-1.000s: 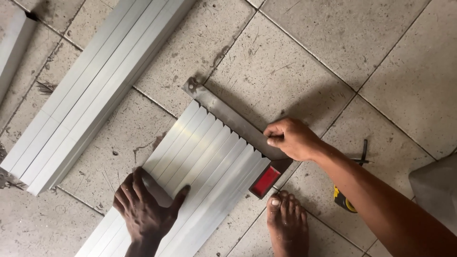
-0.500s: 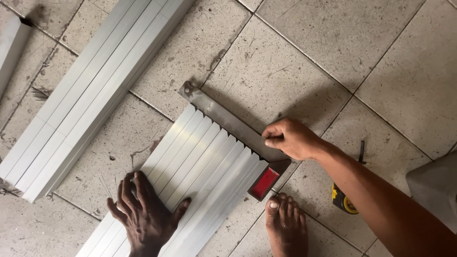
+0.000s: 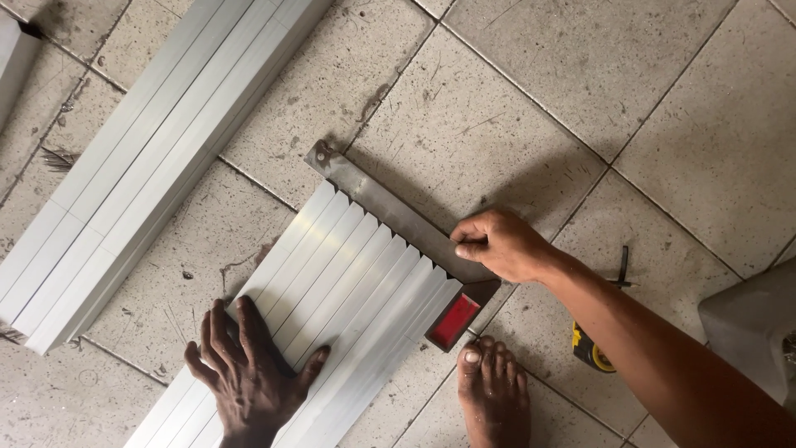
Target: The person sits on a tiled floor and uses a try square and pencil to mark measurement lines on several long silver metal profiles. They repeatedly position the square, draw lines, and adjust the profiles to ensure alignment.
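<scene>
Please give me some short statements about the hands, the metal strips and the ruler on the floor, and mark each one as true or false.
1. The left hand lies flat on the row of metal strips. True.
2. The right hand holds a hammer. False: it presses on the steel ruler laid across the strip ends.
3. The ruler has a red handle part. True.
4. The floor is wooden planks. False: it is grey tiles.
5. A bare foot shows near the red part. True.
6. The second bundle of strips lies under the left hand. False: it lies apart, further up and left.
</scene>
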